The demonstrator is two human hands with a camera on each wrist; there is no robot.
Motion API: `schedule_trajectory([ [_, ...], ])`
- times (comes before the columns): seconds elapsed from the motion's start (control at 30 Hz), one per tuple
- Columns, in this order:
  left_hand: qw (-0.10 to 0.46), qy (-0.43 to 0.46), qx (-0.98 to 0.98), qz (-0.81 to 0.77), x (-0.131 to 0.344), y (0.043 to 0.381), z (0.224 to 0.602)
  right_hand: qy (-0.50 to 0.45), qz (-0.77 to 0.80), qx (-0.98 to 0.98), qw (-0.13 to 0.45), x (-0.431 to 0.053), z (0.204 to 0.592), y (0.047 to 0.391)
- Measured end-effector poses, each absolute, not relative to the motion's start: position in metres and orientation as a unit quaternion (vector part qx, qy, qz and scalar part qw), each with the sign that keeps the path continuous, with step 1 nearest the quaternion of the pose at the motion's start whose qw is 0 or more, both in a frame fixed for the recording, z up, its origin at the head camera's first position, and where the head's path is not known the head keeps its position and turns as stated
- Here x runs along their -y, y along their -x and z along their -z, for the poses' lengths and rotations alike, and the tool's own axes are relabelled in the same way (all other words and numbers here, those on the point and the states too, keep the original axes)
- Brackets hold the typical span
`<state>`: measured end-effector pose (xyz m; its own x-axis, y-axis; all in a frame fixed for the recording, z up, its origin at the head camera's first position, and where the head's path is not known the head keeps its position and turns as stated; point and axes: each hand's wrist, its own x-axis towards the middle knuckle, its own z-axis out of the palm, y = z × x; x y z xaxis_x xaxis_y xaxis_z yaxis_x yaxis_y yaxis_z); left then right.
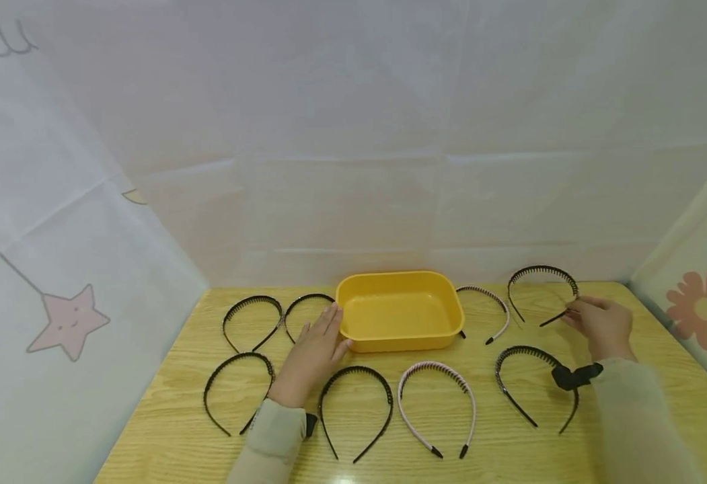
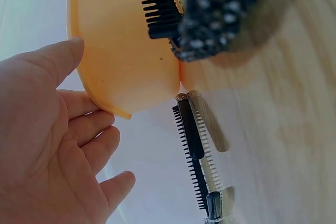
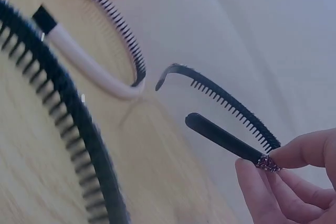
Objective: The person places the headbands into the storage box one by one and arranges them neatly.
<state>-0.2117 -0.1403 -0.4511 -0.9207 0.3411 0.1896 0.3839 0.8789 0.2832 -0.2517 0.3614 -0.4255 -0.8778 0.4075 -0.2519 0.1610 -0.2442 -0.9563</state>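
Right hand (image 1: 604, 329) pinches a dark toothed headband (image 1: 543, 268) on one side, thumb against fingers at a glittery patch, over the far right part of the desk (image 1: 165, 417). That side hold probably suits so slim a band: it leaves the arch and both tips free. Whether the tips touch the desk, I cannot tell.

Left hand (image 1: 307, 356) is open, fingers fairly straight and resting against the left end of a yellow tray (image 1: 401, 345). It grips nothing; the touch looks meant to steady the tray, which might slide if knocked. The tray stands at the back middle of the desk, likely so that both hands can reach it.

Seven more headbands lie around it, mostly spread apart, perhaps to keep their teeth from catching. Right of the tray is a back pink headband (image 1: 480, 289), one side partly hidden by the tray. Nearer the front are a front pink headband (image 1: 432, 365), a middle dark headband (image 1: 358, 369) and a right dark headband (image 1: 524, 349). Three dark ones lie on the left, close together.

As for obstacles, a black wrist mount (image 1: 576, 376) crosses the right dark headband in the head view, and the left hand and tray cover part of another. White cloth (image 1: 353, 134) closes off the back.
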Motion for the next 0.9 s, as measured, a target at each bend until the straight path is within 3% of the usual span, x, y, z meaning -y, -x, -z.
schedule_trajectory([
  [0.23, 0.059, 0.182, 0.967, 0.168, 0.139, 0.213, 0.45, 0.197, -0.815, 0.533, 0.112, -0.339, 0.424, 0.245],
  [0.9, 0.067, 0.189, 0.963, 0.178, 0.142, 0.212, 0.454, 0.118, -0.817, 0.561, 0.065, -0.227, 0.392, 0.249],
])
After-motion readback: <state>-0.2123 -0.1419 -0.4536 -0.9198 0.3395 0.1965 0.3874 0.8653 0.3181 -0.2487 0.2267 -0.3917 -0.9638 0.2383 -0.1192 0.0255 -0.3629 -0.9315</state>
